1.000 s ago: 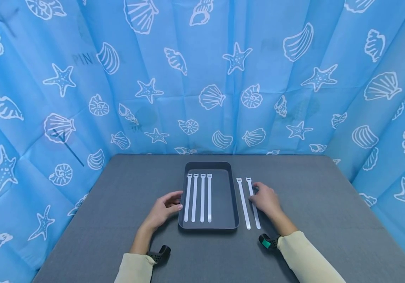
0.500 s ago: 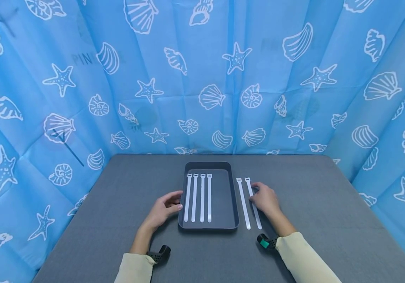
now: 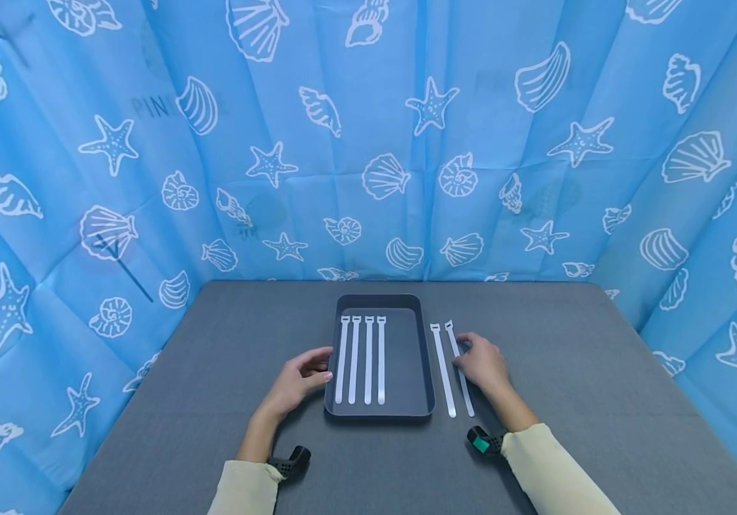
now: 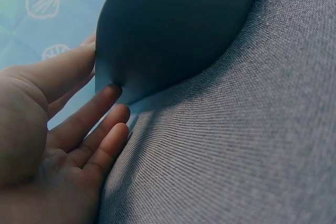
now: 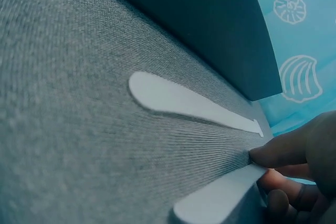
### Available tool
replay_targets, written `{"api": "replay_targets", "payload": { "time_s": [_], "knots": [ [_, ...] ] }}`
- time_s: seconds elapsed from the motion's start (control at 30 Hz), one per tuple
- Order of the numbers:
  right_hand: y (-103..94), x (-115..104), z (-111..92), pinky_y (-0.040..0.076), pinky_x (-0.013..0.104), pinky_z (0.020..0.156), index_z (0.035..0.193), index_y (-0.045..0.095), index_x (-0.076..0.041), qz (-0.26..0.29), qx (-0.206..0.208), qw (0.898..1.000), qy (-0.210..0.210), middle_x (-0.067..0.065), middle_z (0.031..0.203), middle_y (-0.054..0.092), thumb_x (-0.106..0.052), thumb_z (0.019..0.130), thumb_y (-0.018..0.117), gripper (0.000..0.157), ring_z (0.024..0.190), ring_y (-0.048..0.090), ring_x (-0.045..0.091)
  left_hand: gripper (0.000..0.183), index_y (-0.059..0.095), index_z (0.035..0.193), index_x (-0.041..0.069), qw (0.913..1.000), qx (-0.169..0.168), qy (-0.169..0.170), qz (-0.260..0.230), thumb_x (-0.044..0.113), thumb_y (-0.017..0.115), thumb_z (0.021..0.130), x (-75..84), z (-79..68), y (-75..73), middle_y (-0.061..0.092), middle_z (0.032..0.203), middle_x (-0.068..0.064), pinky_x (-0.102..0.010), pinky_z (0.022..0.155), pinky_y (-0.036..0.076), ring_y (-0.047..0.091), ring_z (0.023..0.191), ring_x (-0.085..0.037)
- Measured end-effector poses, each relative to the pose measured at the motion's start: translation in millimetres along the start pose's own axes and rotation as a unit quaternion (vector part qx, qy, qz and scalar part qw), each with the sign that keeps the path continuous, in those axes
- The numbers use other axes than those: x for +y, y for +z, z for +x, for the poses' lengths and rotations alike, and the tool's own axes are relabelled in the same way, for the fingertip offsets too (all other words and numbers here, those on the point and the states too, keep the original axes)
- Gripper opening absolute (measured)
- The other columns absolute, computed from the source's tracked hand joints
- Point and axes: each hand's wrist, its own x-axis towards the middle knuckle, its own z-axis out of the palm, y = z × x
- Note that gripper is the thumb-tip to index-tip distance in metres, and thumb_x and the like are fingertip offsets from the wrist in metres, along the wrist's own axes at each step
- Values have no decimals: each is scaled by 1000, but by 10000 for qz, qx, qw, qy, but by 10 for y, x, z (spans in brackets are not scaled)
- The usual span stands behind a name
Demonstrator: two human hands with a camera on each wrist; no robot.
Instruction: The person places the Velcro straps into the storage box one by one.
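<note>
My left hand (image 3: 299, 379) holds the left wall of the dark grey tray (image 3: 407, 411); in the left wrist view its thumb passes behind the wall's edge while other fingertips touch the outer face. Right of the tray, my right hand (image 3: 483, 363) pinches a white hook-and-loop cable tie (image 5: 215, 198) between thumb and fingers, around its upper half. That tie's slotted head points away from me, and its strip looks slightly turned on edge. A second white cable tie (image 3: 443, 372) lies flat between the tray and the held one.
Several white cable ties (image 3: 368, 365) lie side by side in the left part of the tray. A grey cloth (image 3: 246, 307) covers the table. Behind it hangs a blue curtain (image 3: 355, 93) with shell prints.
The pinched cable tie has shifted slightly left, its head moving a little farther away and its strip turning towards its edge. My left hand and the tray have stayed put.
</note>
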Motion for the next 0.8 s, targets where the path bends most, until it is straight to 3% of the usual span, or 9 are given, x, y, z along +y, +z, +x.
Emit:
{"api": "replay_targets", "payload": {
  "time_s": [0.13, 0.27, 0.5, 0.8],
  "knots": [
    [-15, 4, 3, 45, 42, 68, 129, 58, 0, -53, -42, 9999, -92, 18, 98, 66, -6, 84, 70, 46, 77, 58, 26, 47, 59, 134, 12, 10000, -1, 13, 12, 8, 71, 88, -9, 6, 1, 62, 122, -5, -40, 88, 46, 58, 105, -23],
    [-49, 19, 1, 42, 36, 59, 128, 58, 1, 28, -109, 9997, -231, 8, 78, 62, -4, 84, 70, 46, 66, 55, 20, 47, 59, 134, 11, 10000, -6, 23, 32, 8, 71, 89, -16, 10, 1, 62, 122, -5, -38, 88, 46, 58, 105, -22],
    [-98, 49, -5, 41, 32, 55, 132, 56, 3, 316, -272, 9984, -372, 4, 69, 58, -1, 83, 68, 50, 60, 53, 17, 47, 58, 134, 11, 10000, -30, 59, 28, 9, 71, 89, -10, 4, 1, 62, 122, -6, -38, 88, 47, 58, 106, -23],
    [-134, 59, -22, 44, 32, 56, 134, 54, 1, 717, -343, 9959, -436, 6, 72, 61, 3, 86, 63, 49, 61, 56, 18, 47, 59, 134, 13, 10000, 14, 18, 20, 9, 71, 89, -17, 2, 5, 62, 122, -5, -39, 88, 46, 58, 105, -23]
  ]
}}
